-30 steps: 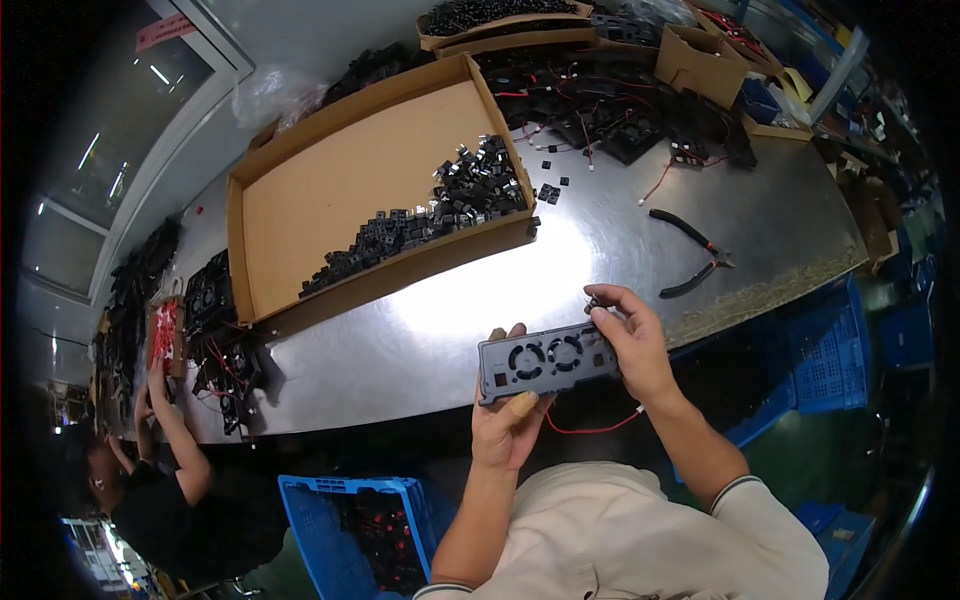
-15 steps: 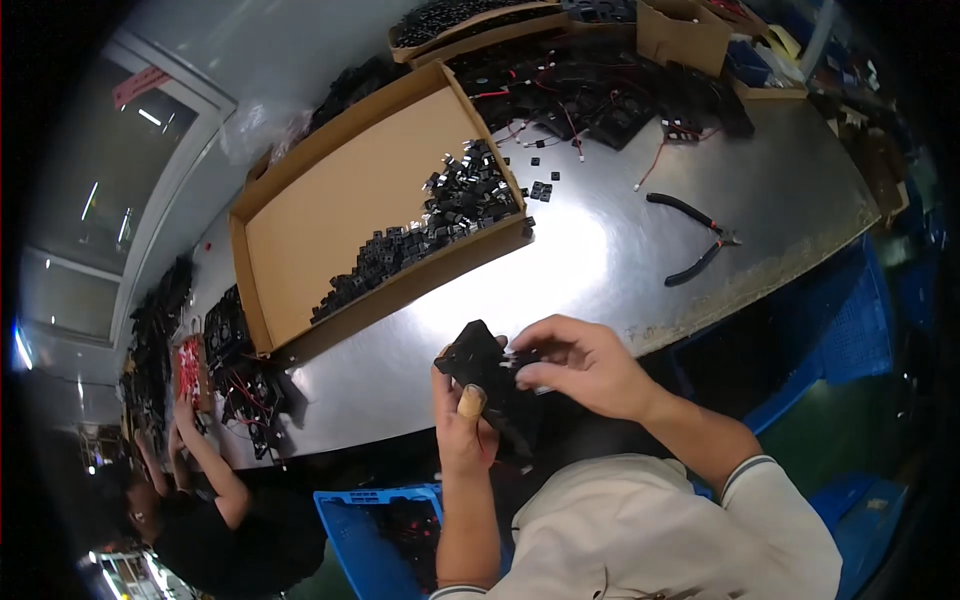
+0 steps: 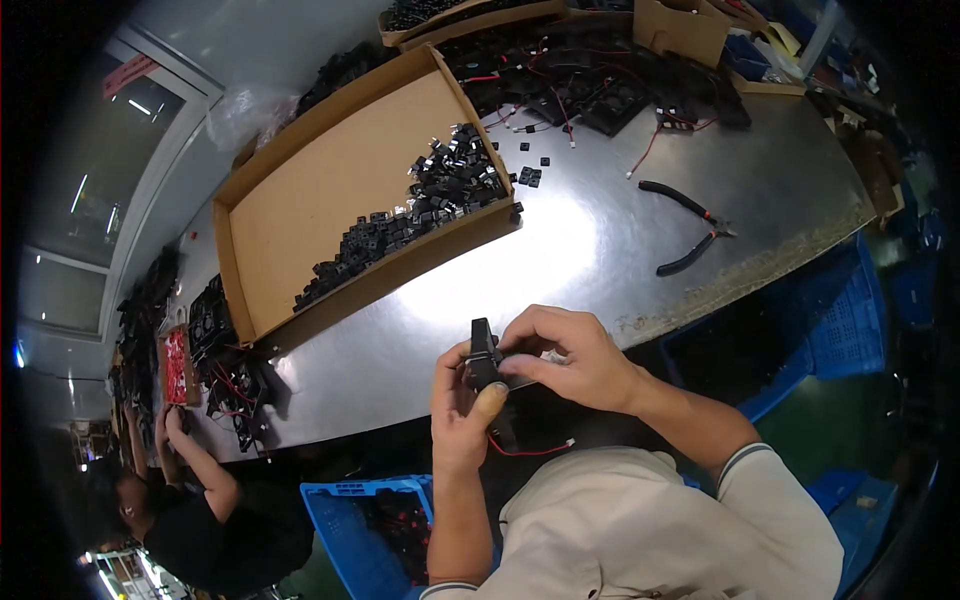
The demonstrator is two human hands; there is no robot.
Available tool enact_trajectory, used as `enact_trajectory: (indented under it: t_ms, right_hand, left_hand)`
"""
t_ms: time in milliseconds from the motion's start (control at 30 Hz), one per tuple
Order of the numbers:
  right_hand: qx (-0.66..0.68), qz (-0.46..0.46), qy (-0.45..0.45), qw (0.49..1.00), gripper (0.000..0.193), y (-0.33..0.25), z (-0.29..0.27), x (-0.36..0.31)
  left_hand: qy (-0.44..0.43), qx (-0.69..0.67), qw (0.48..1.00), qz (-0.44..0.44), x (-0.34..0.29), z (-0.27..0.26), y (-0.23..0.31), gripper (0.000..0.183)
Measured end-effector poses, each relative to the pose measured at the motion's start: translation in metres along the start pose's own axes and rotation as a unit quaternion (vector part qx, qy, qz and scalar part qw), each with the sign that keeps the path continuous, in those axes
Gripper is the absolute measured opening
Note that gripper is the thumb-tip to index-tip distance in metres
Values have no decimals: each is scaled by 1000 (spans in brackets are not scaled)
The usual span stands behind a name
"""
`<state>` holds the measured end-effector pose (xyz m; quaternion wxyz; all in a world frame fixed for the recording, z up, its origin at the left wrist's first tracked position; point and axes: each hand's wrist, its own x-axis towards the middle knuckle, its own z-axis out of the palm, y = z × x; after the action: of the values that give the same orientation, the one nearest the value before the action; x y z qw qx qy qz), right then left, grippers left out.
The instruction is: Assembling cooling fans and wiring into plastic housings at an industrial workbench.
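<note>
In front of my chest, my left hand point(image 3: 463, 420) grips a flat black plastic housing point(image 3: 481, 345), its narrow edge turned upward. From its lower end a red lead point(image 3: 530, 452) trails, tipped with a small white connector. My right hand point(image 3: 572, 362) is closed at the housing's right side, thumb and fingertips pressed together against it. What those fingertips pinch is hidden. A tan covering wraps my left thumb. Beyond my hands stands a shallow cardboard box point(image 3: 385, 277) with a heap of small black parts point(image 3: 440, 195) with shiny metal pieces.
Black-handled cutting pliers point(image 3: 690, 225) lie spread on the metal table point(image 3: 610, 280). Black fan units point(image 3: 605, 105) with red leads crowd the back. Blue crates point(image 3: 365, 487) stand below the table edge. At left, another person's hands point(image 3: 172, 425) reach toward a tray of red parts point(image 3: 178, 365).
My left hand has turned the housing from its broad face to its narrow edge, and the red lead now hangs in view. My right hand has moved in against its side.
</note>
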<state>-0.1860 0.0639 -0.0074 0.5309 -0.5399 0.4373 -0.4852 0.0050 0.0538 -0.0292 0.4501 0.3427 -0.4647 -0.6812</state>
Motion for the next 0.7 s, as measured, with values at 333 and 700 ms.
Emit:
enact_trajectory:
  t_ms: [333, 700]
  right_hand:
    - [-135, 26, 81, 987, 30, 22, -50, -5]
    - [-267, -94, -139, 949, 49, -2, -21, 57]
  left_hand:
    - [-153, 642, 746, 85, 48, 9, 34, 41]
    - [-236, 659, 708, 92, 56, 9, 27, 53]
